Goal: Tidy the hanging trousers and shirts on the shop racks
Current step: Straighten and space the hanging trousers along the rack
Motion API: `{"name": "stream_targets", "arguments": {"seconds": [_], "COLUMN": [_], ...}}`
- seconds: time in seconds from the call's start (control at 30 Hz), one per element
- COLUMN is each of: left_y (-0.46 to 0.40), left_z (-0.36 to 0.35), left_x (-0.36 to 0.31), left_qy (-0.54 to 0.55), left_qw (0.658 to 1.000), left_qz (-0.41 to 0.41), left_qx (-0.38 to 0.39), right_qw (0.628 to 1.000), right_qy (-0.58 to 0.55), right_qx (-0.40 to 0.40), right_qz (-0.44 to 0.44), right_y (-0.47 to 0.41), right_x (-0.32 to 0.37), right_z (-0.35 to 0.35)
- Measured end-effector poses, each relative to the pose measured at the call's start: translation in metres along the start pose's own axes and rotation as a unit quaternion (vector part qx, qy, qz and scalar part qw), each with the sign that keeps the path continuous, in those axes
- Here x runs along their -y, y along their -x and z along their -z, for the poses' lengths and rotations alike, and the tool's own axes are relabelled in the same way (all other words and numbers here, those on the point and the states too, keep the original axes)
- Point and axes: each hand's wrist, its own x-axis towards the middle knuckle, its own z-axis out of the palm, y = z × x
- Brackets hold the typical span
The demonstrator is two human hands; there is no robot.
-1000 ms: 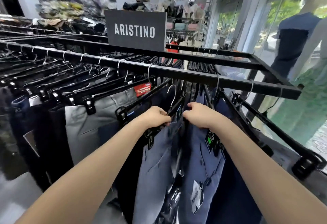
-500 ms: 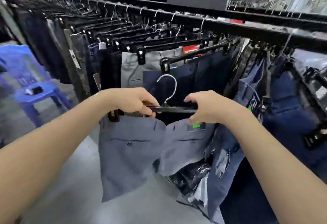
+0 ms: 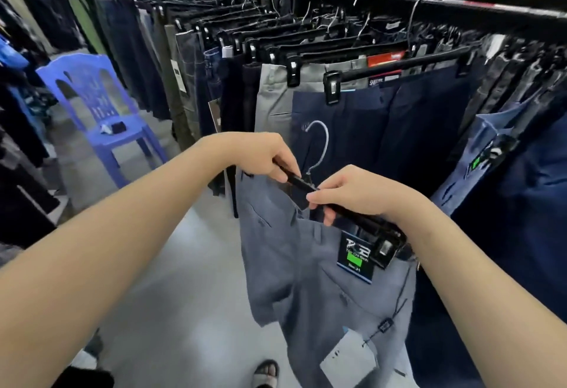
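A pair of grey-blue trousers [image 3: 294, 268] hangs from a black clip hanger [image 3: 359, 222] that I hold off the rack, in front of it. My left hand [image 3: 264, 154] grips the hanger's left end. My right hand [image 3: 352, 191] pinches the bar near its middle, just right of the metal hook [image 3: 320, 145]. The hanger tilts down to the right. Its right clip bites the waistband beside a size label [image 3: 356, 260]; the left part of the waistband sags below the bar. The black rack rail [image 3: 460, 4] runs across the top with several pairs of trousers.
Navy trousers [image 3: 383, 130] and grey trousers [image 3: 276, 96] hang right behind the hanger. A blue plastic chair [image 3: 101, 111] stands on the floor at the left. More dark clothes hang along the left edge. A sandalled foot [image 3: 267, 372] shows at the bottom.
The hanger with the grey-blue trousers came off the rail and down in front of the rack. It has tipped down to the right, and the left side of the waistband now sags.
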Motion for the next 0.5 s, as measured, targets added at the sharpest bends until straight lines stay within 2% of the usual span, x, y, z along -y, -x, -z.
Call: {"name": "stream_targets", "arguments": {"seconds": [0.17,0.27,0.4,0.5], "left_y": [-0.022,-0.039,-0.061,-0.069], "left_z": [0.004,0.003,-0.001,-0.004], "left_x": [-0.014,-0.016,-0.009,-0.012], "left_qy": [-0.003,-0.022,-0.007,-0.018], "left_qw": [1.0,0.999,0.995,0.99], "left_qz": [-0.019,0.0,0.058,0.096], "left_qx": [0.015,-0.041,-0.085,-0.101], "right_qw": [0.997,0.988,0.949,0.909], "right_qy": [-0.036,-0.082,-0.19,-0.283], "right_qx": [-0.016,-0.054,-0.143,-0.205], "right_qz": [-0.06,-0.116,-0.208,-0.227], "right_y": [0.028,0.051,0.076,0.087], "right_x": [-0.01,-0.017,-0.031,-0.036], "right_z": [0.006,0.015,0.029,0.036]}}
